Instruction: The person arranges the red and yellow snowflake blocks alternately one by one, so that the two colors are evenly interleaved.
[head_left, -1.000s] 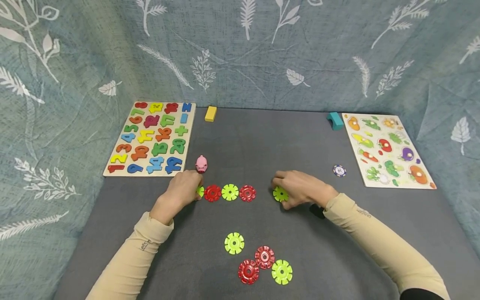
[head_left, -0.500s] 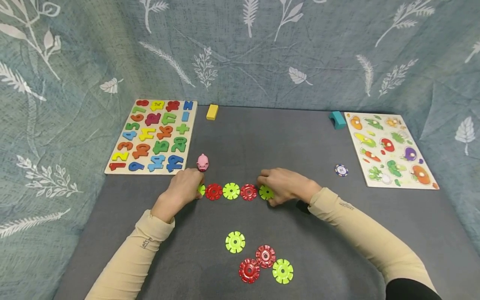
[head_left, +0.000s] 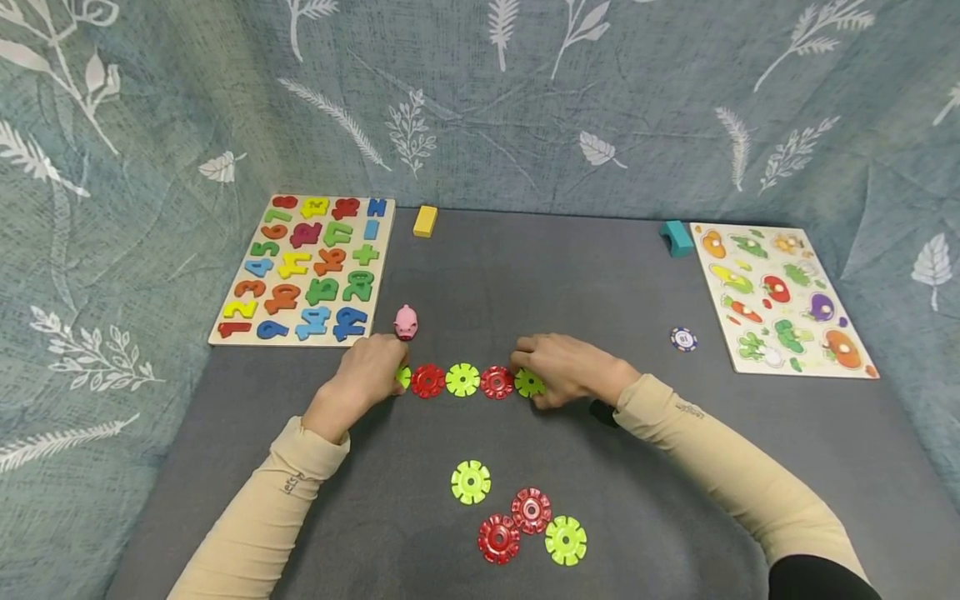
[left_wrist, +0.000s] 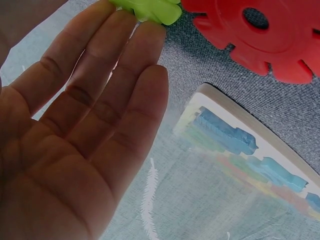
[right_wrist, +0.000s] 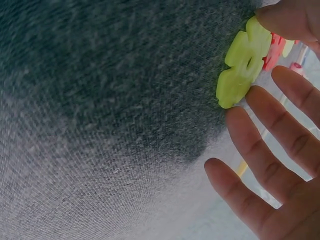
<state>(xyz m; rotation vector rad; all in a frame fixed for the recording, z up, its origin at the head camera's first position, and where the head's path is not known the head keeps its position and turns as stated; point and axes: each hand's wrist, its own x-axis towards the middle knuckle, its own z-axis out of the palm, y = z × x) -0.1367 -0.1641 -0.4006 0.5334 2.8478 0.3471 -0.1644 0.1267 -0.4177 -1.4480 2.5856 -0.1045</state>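
A row of notched plastic interlocking discs runs across the mat in the head view. My left hand (head_left: pixel 366 371) holds the green disc (left_wrist: pixel 150 10) at the row's left end. Beside it lie a red disc (head_left: pixel 428 381), a middle green disc (head_left: pixel 462 380) and a second red disc (head_left: pixel 497 382). At the right end, my right hand (head_left: pixel 566 369) pinches another green disc (right_wrist: pixel 242 65) between thumb and fingers, its edge against the second red disc. The fingers of both hands partly cover the end discs in the head view.
Loose green (head_left: pixel 470 482) and red (head_left: pixel 498 539) discs lie nearer me. A pink pig figure (head_left: pixel 406 322) stands just beyond my left hand. A number board (head_left: pixel 300 271), yellow block (head_left: pixel 424 222), teal block (head_left: pixel 677 238), poker chip (head_left: pixel 683 339) and vegetable board (head_left: pixel 783 300) lie farther out.
My right hand has slid left with its green disc, closing the gap to the second red disc. The left hand stays on the left-end disc.
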